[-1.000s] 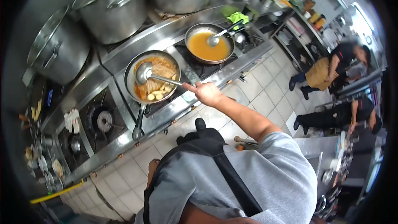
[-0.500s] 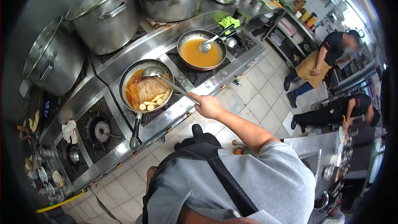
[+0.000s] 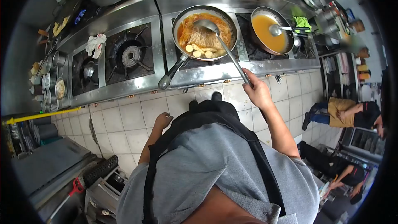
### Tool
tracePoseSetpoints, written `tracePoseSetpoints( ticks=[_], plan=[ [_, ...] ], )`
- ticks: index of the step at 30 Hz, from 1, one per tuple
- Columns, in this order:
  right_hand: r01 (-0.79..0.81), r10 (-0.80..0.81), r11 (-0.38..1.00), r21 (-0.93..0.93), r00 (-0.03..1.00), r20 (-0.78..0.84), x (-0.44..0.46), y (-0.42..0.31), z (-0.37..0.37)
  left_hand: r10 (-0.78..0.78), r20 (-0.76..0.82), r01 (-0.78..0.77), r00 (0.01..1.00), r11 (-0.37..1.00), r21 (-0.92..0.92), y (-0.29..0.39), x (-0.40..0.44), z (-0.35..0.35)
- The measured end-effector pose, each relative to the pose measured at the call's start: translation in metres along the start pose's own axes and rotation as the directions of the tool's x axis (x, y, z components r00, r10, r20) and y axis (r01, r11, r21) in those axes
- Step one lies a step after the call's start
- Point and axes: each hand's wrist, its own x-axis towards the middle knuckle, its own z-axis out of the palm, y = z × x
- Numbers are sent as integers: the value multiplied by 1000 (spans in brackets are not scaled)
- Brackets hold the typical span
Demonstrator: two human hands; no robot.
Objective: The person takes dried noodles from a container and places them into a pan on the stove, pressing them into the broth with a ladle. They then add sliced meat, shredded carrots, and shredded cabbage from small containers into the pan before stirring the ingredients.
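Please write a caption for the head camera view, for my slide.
Right hand holding a ladle in a pan of noodle-like food, beside another pan of orange liquid.

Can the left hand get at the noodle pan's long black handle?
Probably yes: the long black handle juts over the stove's steel front toward the bare left hand, with nothing visible between.

Your right hand (image 3: 258, 93) grips the ladle (image 3: 206, 28), its bowl over the noodles (image 3: 203, 37) in the pan (image 3: 235, 24); pale round pieces (image 3: 197, 51) lie along the near side. Your left hand (image 3: 163, 120) hangs apart from the stove (image 3: 118, 81), beside your dark apron (image 3: 199, 118).
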Motion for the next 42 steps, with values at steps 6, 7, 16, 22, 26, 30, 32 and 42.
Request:
tracePoseSetpoints(
  ticks=[6, 7, 16, 22, 26, 30, 32, 42],
  plan=[
    [-75, 51, 988, 134, 983, 177, 10, 18, 3, -59, 4, 59, 998, 998, 30, -3, -16, 22],
    [-45, 13, 981, 189, 985, 171, 13, 19, 4, -82, 13, 82, 997, 996, 16, 0, -20, 25],
    [-6, -116, 945, 326, 929, 353, 32, 24, -17, -169, -109, 153, 979, 977, -146, 17, -43, 50],
    [55, -93, 988, 145, 957, 274, 56, 50, -50, -292, -114, 255, 949, 930, -264, 37, -72, 69],
    [15, 5, 997, -74, 966, 257, 64, 43, -69, -335, -117, 305, 935, 927, -218, 31, -81, 87],
    [126, -145, 977, 172, 984, 106, 63, 68, -59, -373, -66, 355, 925, 915, -195, 33, -107, 92],
    [174, -191, 972, 160, 977, 99, 59, 72, -58, -381, -46, 368, 923, 913, -179, 35, -112, 87],
    [176, -166, 972, 158, 983, -74, 47, 67, -25, -239, -160, 203, 958, 956, -212, 4, -96, 70]
  ],
)
